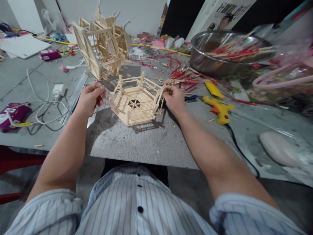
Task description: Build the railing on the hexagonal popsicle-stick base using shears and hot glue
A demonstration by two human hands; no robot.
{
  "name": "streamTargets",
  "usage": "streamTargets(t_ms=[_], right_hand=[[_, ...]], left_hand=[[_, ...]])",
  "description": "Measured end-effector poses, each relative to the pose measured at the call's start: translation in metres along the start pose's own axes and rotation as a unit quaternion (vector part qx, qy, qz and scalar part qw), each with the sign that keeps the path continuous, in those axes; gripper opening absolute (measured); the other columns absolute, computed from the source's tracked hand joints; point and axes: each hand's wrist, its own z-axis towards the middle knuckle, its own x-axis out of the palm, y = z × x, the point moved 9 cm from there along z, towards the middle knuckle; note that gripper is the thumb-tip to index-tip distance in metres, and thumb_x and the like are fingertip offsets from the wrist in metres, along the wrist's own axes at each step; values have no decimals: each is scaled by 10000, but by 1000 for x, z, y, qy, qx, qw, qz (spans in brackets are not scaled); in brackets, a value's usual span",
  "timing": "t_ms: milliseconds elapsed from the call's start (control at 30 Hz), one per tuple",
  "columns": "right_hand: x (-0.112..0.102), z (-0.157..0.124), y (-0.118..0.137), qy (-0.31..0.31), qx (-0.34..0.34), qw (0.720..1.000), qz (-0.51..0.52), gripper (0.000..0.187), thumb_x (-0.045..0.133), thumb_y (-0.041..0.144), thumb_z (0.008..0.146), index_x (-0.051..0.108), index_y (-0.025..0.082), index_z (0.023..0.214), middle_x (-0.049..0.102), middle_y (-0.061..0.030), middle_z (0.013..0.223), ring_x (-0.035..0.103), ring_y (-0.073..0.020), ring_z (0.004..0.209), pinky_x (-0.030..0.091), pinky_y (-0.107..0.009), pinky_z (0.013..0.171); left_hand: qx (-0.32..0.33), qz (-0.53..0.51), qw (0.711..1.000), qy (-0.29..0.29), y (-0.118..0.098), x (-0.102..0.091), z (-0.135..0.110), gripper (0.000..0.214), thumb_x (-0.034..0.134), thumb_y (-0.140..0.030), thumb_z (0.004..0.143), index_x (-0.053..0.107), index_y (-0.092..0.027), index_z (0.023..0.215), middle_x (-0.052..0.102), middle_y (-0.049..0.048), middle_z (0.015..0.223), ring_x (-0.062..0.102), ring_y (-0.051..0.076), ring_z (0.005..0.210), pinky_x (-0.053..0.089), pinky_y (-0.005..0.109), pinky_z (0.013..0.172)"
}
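A six-sided frame (141,116) built of pale wooden sticks sits on the table in front of me, with upright posts, rails and a spoked hole in its floor. My right hand (174,99) pinches it at the right-hand rim, where slanting sticks meet the thumb and fingers. Left of the frame, apart from it, my left hand (92,97) has its fingers curled together; whether anything small is in them is hidden. Behind stands a taller wooden-stick structure (100,49), tilted, with lattice sides.
A yellow glue gun (221,111) lies right of my right hand, its black cord trailing to the front edge. Behind it are red-wrapped sticks (181,76) and a steel basin (202,62). A white charger (58,90) with looped cable and purple packets (14,114) lie left.
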Motion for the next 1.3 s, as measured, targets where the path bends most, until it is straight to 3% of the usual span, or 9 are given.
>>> streamTargets(t_ms=[100, 233, 333, 467, 733, 933, 1100, 1200, 1300], right_hand=[[3, -2, 9, 19, -36, 999, 18, 66, 556, 201, 754, 619, 206, 773, 681, -22, 766, 618, -180, 728, 499, -355, 780], [8, -5, 20, 66, -75, 994, 37, 129, 520, 197, 765, 642, 200, 806, 704, -40, 823, 653, -199, 803, 506, -380, 834], [10, -7, 23, 89, -87, 991, 46, 173, 510, 236, 792, 669, 190, 843, 723, -55, 874, 663, -217, 851, 506, -405, 867], [15, -8, 25, 113, -100, 988, 21, 232, 487, 266, 823, 696, 187, 886, 733, -68, 924, 664, -241, 915, 498, -437, 913], [20, -5, 24, 91, -150, 982, -72, 320, 455, 200, 805, 720, 203, 983, 719, -107, 1116, 625, -280, 1126, 464, -465, 1011], [23, -6, 21, 103, -136, 981, -93, 345, 439, 189, 836, 713, 199, 1045, 721, -102, 1106, 631, -273, 1127, 469, -448, 1008], [21, -6, 19, 94, -121, 983, -97, 301, 436, 213, 842, 703, 201, 979, 729, -97, 1001, 656, -274, 1035, 491, -450, 958], [14, -8, 19, 60, -127, 988, -60, 327, 481, 235, 826, 657, 196, 1099, 719, -92, 1030, 661, -249, 999, 503, -433, 943], [8, -10, 21, 26, -145, 988, -40, 489, 542, 232, 794, 553, 205, 1282, 708, -86, 1087, 665, -228, 980, 496, -434, 975]], left_hand=[[-5, 42, 999, -8, 5, 4, 1, 83, 696, -247, 656, 649, -191, 694, 595, 2, 612, 478, 77, 391, 329, 205, 323], [-30, 100, 994, 26, 6, 15, -4, 52, 620, -165, 714, 671, -173, 708, 565, -3, 597, 456, 76, 420, 358, 211, 369], [-28, 123, 991, 43, 1, 19, -7, 161, 590, -191, 798, 635, -158, 647, 547, -7, 562, 429, 66, 409, 347, 204, 380], [-13, 145, 988, 55, -4, 20, -8, 383, 545, -353, 903, 604, -151, 583, 501, -11, 477, 377, 54, 366, 282, 204, 376], [17, 171, 983, 63, -5, 16, -8, 507, 544, -523, 895, 616, -159, 550, 406, -21, 348, 341, 62, 326, 212, 215, 380], [57, 171, 983, 48, -6, 16, -3, 514, 567, -541, 865, 588, -163, 517, 472, -9, 427, 403, 65, 412, 305, 208, 447], [79, 160, 982, 65, -4, 19, -2, 510, 555, -571, 857, 618, -155, 570, 546, 9, 537, 459, 83, 515, 371, 223, 544], [93, 164, 979, 71, -8, 21, -5, 513, 539, -561, 870, 616, -152, 569, 573, 23, 582, 458, 92, 556, 380, 237, 585], [101, 167, 979, 63, -12, 21, -7, 495, 546, -564, 860, 619, -159, 586, 571, 24, 605, 451, 101, 574, 377, 248, 598]])
